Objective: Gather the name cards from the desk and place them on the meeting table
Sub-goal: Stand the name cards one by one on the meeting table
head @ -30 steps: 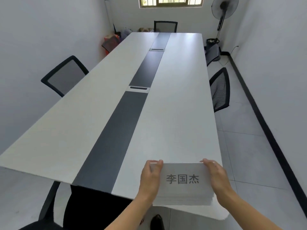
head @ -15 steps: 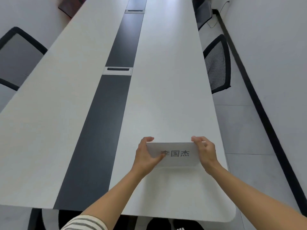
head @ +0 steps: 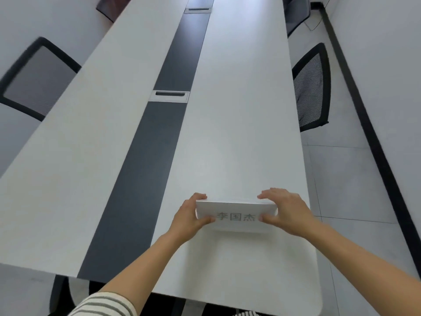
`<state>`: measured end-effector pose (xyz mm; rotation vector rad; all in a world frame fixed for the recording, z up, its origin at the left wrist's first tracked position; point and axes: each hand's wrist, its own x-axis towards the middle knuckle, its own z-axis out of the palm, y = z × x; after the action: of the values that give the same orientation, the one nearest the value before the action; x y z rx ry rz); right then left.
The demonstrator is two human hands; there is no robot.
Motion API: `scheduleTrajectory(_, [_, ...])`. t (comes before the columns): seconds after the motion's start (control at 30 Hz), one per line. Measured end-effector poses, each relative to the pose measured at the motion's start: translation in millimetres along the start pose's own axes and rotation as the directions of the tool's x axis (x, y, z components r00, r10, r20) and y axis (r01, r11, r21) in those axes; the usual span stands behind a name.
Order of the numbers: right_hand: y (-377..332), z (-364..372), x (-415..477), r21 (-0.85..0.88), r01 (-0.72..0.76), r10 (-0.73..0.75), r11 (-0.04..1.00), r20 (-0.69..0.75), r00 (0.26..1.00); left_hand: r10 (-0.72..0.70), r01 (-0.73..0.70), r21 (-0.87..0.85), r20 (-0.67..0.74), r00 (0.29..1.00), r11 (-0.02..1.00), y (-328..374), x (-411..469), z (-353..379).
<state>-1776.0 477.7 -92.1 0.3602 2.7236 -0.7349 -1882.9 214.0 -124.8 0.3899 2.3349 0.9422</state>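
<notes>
A stack of white name cards (head: pixel 235 215), black characters printed on the top one, sits low over the right half of the long white meeting table (head: pixel 239 133), near its front end. My left hand (head: pixel 190 216) grips the stack's left end, thumb on the front and fingers behind. My right hand (head: pixel 286 213) grips the right end the same way. The stack's lower edge is close to the tabletop; I cannot tell whether it touches.
A dark strip (head: pixel 145 156) with a cable hatch (head: pixel 170 96) runs down the table's middle. A black mesh chair (head: pixel 313 87) stands at the right side, another chair (head: pixel 36 80) at the left. A white wall with black skirting (head: pixel 373 137) borders the tiled floor on the right.
The stack has travelled from the table's front edge forward over the tabletop and lower, tilting more upright. Both hands kept hold of its ends. The view has dipped down toward the table.
</notes>
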Motion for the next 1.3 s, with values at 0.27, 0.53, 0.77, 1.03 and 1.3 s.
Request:
scheduleTrajectory(0.27, [-15,-48,9,0.195,0.116,-0.126,0.974,0.039,0.991,0.065,-0.069,-0.124,-0.04,0.997,0.99,38,-13,-44])
scheduleTrajectory(0.53, [-97,-79,62,0.338,0.203,-0.186,0.919,-0.083,0.979,-0.226,0.088,-0.278,-0.518,0.825,0.957,-19,-11,-128])
scheduleTrajectory(0.77, [-186,-27,147,0.178,0.142,-0.14,0.974,-0.024,0.99,-0.37,0.433,0.023,-0.479,0.796,0.901,-150,11,-142])
scheduleTrajectory(1.03, [-249,44,247,0.036,0.058,-0.059,0.998,0.02,0.998,-0.358,0.541,0.36,-0.463,0.811,0.76,-220,23,-87])
scheduleTrajectory(1.3, [-264,85,315,0.07,0.035,-0.031,0.997,-0.062,0.998,-0.32,0.519,0.349,-0.491,0.81,0.78,-233,26,-77])
